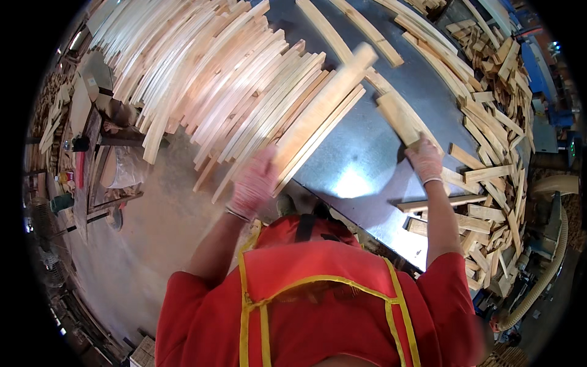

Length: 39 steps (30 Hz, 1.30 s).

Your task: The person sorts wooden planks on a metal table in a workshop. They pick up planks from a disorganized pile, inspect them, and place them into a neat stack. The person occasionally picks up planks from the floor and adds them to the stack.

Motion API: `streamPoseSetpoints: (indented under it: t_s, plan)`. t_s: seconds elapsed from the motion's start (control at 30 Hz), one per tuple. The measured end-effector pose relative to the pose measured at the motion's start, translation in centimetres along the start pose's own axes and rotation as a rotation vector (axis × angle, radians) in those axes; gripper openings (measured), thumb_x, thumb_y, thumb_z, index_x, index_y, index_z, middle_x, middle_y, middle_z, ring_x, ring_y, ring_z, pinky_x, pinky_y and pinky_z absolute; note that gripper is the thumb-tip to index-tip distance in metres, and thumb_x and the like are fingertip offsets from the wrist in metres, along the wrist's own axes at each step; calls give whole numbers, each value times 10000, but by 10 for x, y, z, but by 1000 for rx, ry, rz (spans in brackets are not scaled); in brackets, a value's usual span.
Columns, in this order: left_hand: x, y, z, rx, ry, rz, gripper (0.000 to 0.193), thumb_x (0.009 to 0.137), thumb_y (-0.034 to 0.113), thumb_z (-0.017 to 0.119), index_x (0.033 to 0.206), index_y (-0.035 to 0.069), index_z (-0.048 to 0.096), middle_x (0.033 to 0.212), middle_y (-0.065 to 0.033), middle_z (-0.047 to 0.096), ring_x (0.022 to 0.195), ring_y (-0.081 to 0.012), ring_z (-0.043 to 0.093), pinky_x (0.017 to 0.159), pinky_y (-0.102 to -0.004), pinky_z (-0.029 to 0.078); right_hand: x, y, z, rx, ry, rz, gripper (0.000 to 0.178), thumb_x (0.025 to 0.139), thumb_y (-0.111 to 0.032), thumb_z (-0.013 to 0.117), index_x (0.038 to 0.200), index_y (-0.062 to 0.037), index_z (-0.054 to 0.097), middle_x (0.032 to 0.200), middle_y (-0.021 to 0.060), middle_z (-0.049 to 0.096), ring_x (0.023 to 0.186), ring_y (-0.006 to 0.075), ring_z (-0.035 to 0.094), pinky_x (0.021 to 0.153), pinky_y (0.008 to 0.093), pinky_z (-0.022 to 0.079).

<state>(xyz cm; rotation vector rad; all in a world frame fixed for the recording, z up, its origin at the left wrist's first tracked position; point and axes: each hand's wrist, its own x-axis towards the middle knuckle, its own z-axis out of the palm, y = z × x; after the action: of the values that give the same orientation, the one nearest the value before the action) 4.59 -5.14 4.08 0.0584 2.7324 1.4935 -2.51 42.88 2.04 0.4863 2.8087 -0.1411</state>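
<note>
My left hand (254, 183), in a pale reddish work glove, is closed on the near end of a long wooden plank (321, 113). The plank slants away to the right, and its far end is smeared by motion. Right beside it lie narrower wooden strips (324, 139) along the edge of a big row of light planks (244, 104). Over the dark metal table (342, 165), my right hand (425, 159), gloved too, is closed around the near end of a shorter board (400, 119). Its fingers are partly hidden by the wrist and the board.
Several loose boards (367, 30) lie at the table's far side. A heap of short offcuts (483, 214) piles up along the right. Farther right hangs a ribbed hose (550, 269). On the left stands a rack (98, 183) with a clear plastic bag (125, 168).
</note>
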Motion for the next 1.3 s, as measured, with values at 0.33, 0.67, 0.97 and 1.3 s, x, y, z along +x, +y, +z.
streamPoseSetpoints:
  t_s: [0.33,0.67,0.97,1.3]
  plan:
    - [42,-25,-21,919,218,321,413,930,197,638,1320,64,616,1303,-139,664,1185,-320,634,950,-465,517,74,55,-5,243,489,-168,705,948,-416,688,1529,-46,534,1451,235,644,1389,383,582,1151,447,456]
    - [23,-11,63,787,6,227,470,881,265,686,1318,100,630,1294,-72,602,1213,-297,582,978,-493,477,133,-206,-43,671,-259,-439,523,939,-161,655,1448,-54,595,1202,185,736,1041,263,717,971,366,548]
    - [51,-3,63,727,-22,154,626,908,393,715,1461,139,572,1282,-75,638,1101,-323,627,934,-507,489,97,-185,-107,824,-212,-634,694,983,-262,740,1567,16,486,1391,210,685,1289,273,651,1104,360,492]
    - [79,62,5,43,105,55,448,982,244,710,1365,23,638,987,-175,733,814,-289,725,729,-409,604,-17,-153,70,970,-574,-335,742,970,-210,756,1575,57,420,1267,179,709,1130,220,690,1043,341,523]
